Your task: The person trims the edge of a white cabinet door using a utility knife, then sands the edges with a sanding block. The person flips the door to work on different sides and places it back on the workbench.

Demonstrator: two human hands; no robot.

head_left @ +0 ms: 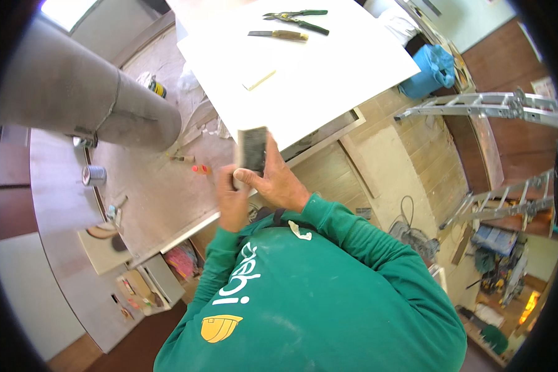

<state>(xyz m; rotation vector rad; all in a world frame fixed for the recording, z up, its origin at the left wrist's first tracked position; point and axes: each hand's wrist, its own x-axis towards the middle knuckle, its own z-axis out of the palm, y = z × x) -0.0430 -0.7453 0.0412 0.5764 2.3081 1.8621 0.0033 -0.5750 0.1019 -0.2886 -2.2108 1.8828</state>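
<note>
Head view: pinching a dark block (252, 149) between left hand (232, 198) and right hand (284, 183), likely for steadiness, at the near corner of the white worktop (341, 68) (whether touching, cannot tell). Note snips (299, 21) and knife (285, 35) well back, presumably for clearance.

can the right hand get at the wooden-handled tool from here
Probably, once freed: the right hand holds the dark block with the left hand, but nothing seems to bar its way across the white board to the wooden-handled tool.
</note>
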